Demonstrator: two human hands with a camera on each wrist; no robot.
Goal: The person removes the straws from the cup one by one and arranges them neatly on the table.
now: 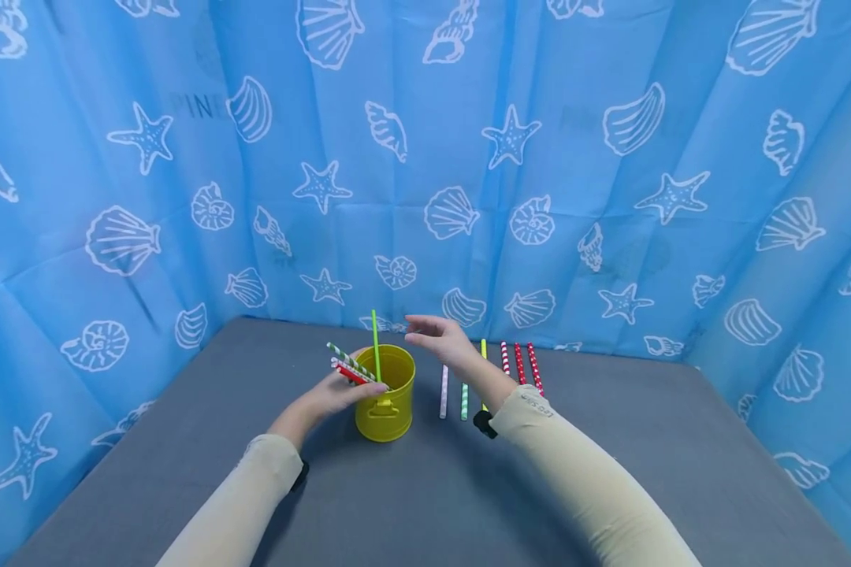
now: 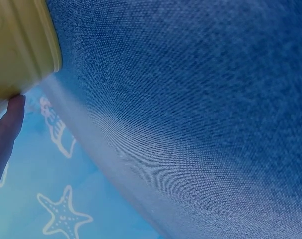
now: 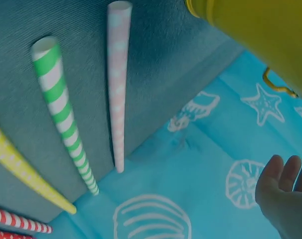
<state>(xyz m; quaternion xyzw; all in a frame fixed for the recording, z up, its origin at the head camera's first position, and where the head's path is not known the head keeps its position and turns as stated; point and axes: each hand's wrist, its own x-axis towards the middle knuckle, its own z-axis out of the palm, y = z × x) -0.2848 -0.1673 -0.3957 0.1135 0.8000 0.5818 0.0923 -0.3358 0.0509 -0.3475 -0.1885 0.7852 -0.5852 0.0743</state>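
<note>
Bracing the yellow bucket (image 1: pixel 384 425), left hand (image 1: pixel 335 394) holds it at the left side, thumb at the rim, fingers behind; left wrist view shows a fingertip against the wall. Bucket stands upright on the gray cloth-covered table (image 1: pixel 369 508), left of center. Inside: bright green straw (image 1: pixel 375 339) nearly upright, green-and-white striped straw (image 1: pixel 346 358) and red straw (image 1: pixel 352 374) leaning left over the rim by the left hand; exact count there can't tell. Right hand (image 1: pixel 448 345) holds nothing, raised just right of the bucket, fingers loosely bent, thumb apart. Right of bucket, straws lie in a row, partly behind the right forearm: pale pink spotted straw (image 1: pixel 444 394), green-and-white spiral straw (image 1: pixel 464 403), yellow dotted straw (image 1: pixel 484 350), red-and-white striped straw (image 1: pixel 505 358), two red dotted straws (image 1: pixel 534 366). Cream sleeves (image 1: pixel 589 480) on both arms, black wrist device (image 1: pixel 484 424) under the right. Blue seashell-print curtain (image 1: pixel 411 181) behind.
</note>
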